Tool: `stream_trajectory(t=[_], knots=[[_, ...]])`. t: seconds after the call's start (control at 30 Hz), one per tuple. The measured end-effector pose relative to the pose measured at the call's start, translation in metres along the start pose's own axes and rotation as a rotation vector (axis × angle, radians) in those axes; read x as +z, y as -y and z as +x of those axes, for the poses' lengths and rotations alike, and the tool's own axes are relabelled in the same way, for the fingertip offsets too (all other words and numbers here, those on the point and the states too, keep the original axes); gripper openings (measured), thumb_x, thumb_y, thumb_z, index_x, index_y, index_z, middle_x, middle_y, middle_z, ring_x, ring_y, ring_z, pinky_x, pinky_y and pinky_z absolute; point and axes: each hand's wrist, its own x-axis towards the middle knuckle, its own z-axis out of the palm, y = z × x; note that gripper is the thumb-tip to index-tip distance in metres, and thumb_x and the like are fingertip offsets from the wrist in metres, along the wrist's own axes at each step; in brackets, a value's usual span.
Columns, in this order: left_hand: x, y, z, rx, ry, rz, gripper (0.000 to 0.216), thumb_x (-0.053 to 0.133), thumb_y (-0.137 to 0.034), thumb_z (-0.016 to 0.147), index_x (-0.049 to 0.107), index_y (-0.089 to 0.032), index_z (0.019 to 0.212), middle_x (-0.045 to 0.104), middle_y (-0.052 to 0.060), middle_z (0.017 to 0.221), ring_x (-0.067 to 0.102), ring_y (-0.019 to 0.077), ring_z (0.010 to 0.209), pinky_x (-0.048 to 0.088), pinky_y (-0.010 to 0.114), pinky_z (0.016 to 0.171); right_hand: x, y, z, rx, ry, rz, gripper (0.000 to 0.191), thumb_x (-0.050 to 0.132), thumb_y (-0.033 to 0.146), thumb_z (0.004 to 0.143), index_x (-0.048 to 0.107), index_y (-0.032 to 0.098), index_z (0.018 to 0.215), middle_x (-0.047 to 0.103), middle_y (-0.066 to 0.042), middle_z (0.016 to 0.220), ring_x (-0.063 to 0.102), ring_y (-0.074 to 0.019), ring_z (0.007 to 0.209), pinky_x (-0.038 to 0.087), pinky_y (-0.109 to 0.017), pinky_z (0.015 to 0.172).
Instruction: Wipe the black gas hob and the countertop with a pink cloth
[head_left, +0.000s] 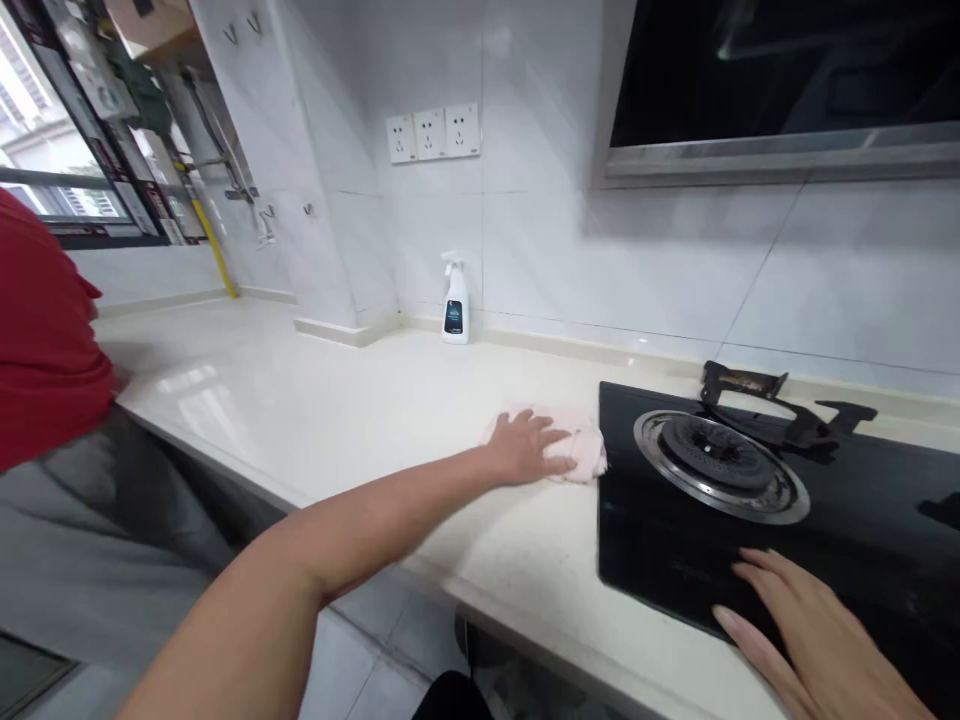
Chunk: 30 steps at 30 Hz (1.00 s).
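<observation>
My left hand (529, 447) lies flat with fingers spread on a pale pink cloth (587, 452). It presses the cloth against the white countertop (375, 400), right beside the left edge of the black gas hob (645, 550). Part of the cloth is hidden under the palm. My right hand (814, 630) is at the hob's front edge, fingers extended and thumb apart, with nothing held; I cannot tell whether it touches the glass. A round burner (720, 465) sits behind it, without its pan support on top.
A dark pan support (795, 410) stands tilted at the back of the hob. Against the wall is a white spray bottle (455, 305). A range hood (750, 150) overhangs the hob. At the far left, a person in a red top (49, 330) stands close to the counter.
</observation>
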Motion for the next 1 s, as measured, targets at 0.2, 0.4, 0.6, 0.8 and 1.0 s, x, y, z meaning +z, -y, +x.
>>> stream_trajectory(t=[0.2, 0.4, 0.6, 0.8, 1.0], knots=[[0.012, 0.009, -0.079, 0.15, -0.108, -0.017, 0.07, 0.044, -0.083, 0.094, 0.053, -0.045, 0.152, 0.046, 0.0, 0.165, 0.034, 0.0341, 0.155, 0.028, 0.055, 0.123, 0.005, 0.069, 0.093, -0.171, 0.214, -0.043, 0.051, 0.044, 0.062, 0.102, 0.071, 0.027, 0.127, 0.065, -0.012, 0.14, 0.062, -0.0321, 0.129, 0.051, -0.051, 0.11], [0.003, 0.063, -0.048, -0.144, -0.2, 0.04, 0.063, 0.044, -0.077, 0.097, 0.06, -0.04, 0.146, 0.055, 0.002, 0.158, 0.043, 0.0317, 0.148, 0.034, 0.052, 0.118, 0.053, 0.138, 0.146, -0.18, 0.296, -0.136, 0.041, 0.048, 0.052, 0.103, 0.072, 0.022, 0.118, 0.069, -0.018, 0.123, 0.063, -0.0394, 0.122, 0.049, -0.06, 0.104], [-0.011, 0.116, 0.035, -0.349, -0.15, 0.057, 0.07, 0.034, -0.08, 0.096, 0.054, -0.04, 0.149, 0.053, 0.006, 0.158, 0.042, 0.0342, 0.145, 0.032, 0.058, 0.116, 0.084, 0.146, 0.132, -0.177, 0.213, -0.105, 0.051, 0.036, 0.055, 0.106, 0.062, 0.026, 0.139, 0.06, -0.018, 0.145, 0.053, -0.0388, 0.138, 0.038, -0.066, 0.114], [-0.015, 0.153, 0.1, -0.515, -0.111, 0.045, 0.078, 0.027, -0.082, 0.095, 0.048, -0.036, 0.155, 0.05, 0.013, 0.159, 0.041, 0.0399, 0.143, 0.032, 0.062, 0.113, 0.076, 0.142, 0.13, -0.262, 0.148, -0.18, 0.048, 0.035, 0.049, 0.107, 0.061, 0.024, 0.139, 0.063, -0.019, 0.14, 0.055, -0.0374, 0.134, 0.042, -0.064, 0.109], [-0.017, 0.164, 0.098, -0.537, -0.078, 0.039, 0.079, 0.027, -0.083, 0.094, 0.046, -0.037, 0.156, 0.047, 0.011, 0.162, 0.039, 0.0413, 0.145, 0.032, 0.061, 0.113, 0.066, 0.144, 0.136, -0.28, 0.163, -0.178, 0.041, 0.039, 0.046, 0.107, 0.062, 0.026, 0.135, 0.063, -0.016, 0.136, 0.058, -0.0336, 0.128, 0.043, -0.059, 0.106]])
